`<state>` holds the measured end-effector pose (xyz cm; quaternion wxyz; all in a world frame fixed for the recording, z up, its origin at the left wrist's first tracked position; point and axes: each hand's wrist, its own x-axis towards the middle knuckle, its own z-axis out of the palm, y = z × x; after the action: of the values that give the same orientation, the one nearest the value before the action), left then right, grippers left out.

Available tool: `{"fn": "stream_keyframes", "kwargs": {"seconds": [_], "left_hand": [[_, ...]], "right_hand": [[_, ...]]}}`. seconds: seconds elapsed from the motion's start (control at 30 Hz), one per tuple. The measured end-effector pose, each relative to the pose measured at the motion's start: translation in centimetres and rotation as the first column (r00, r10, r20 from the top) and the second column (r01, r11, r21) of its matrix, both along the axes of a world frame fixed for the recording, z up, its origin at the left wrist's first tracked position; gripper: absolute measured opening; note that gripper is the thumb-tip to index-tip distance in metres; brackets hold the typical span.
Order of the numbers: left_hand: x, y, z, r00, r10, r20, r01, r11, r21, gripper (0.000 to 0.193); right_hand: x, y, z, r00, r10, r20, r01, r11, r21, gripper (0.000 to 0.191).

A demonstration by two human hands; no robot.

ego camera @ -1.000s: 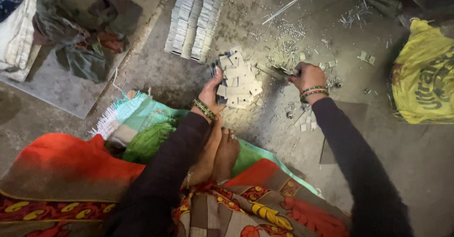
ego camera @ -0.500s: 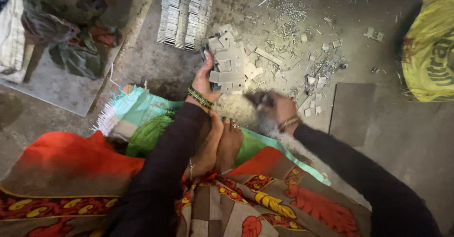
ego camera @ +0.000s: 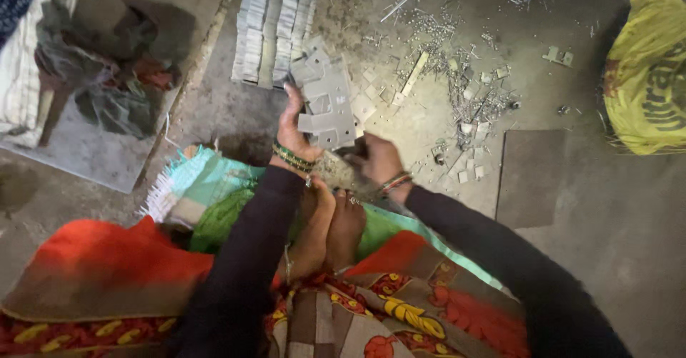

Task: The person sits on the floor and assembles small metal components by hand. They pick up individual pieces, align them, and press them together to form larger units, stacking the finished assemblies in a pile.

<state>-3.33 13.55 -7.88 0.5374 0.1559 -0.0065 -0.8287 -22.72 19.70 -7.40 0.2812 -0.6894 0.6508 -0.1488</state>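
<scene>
The left hand (ego camera: 294, 131) has its grip closed on a fanned bundle of flat grey notched metal plates (ego camera: 325, 101), long axis pointing away from the person, above the grey concrete floor (ego camera: 593, 208). The right hand (ego camera: 380, 161) touches its lower end; its grip cannot be told.

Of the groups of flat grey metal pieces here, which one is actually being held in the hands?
The fanned bunch of grey metal plates, gripped by the left hand with the right hand at its lower edge. The neat rows and the scattered bits lie on the floor.
</scene>
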Motion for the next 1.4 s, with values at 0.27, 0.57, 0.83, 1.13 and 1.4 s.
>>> {"fn": "stream_keyframes", "kwargs": {"seconds": [0.27,0.57,0.83,1.13,1.4], "left_hand": [[0.7,0.0,-1.2,1.0,0.007,-0.004,-0.007,1.0,0.011,0.074],[0.2,0.4,-1.7,1.0,-0.007,0.008,0.007,0.999,0.042,0.072],[-0.2,1.3,-3.2,0.992,-0.005,0.127,-0.012,0.991,0.133,0.071],[-1.7,1.3,-3.4,0.999,-0.036,0.008,0.036,0.999,0.041,0.067],[-3.6,1.5,1.3,0.995,-0.098,-0.023,0.096,0.993,-0.066,0.079]], "right_hand": [[-7.2,-9.1,0.7,0.92,-0.365,0.144,0.393,0.863,-0.319,0.032],[-5.7,-11.1,1.7,0.897,-0.42,0.14,0.442,0.836,-0.326,0.012],[1.6,-19.3,2.4,0.911,-0.387,0.141,0.412,0.864,-0.289,0.031],[-21.6,-13.3,2.1,0.642,-0.752,-0.151,0.681,0.649,-0.339,0.037],[-23.6,2.5,-0.7,0.933,-0.065,-0.354,0.036,0.996,-0.087,0.022]]}}
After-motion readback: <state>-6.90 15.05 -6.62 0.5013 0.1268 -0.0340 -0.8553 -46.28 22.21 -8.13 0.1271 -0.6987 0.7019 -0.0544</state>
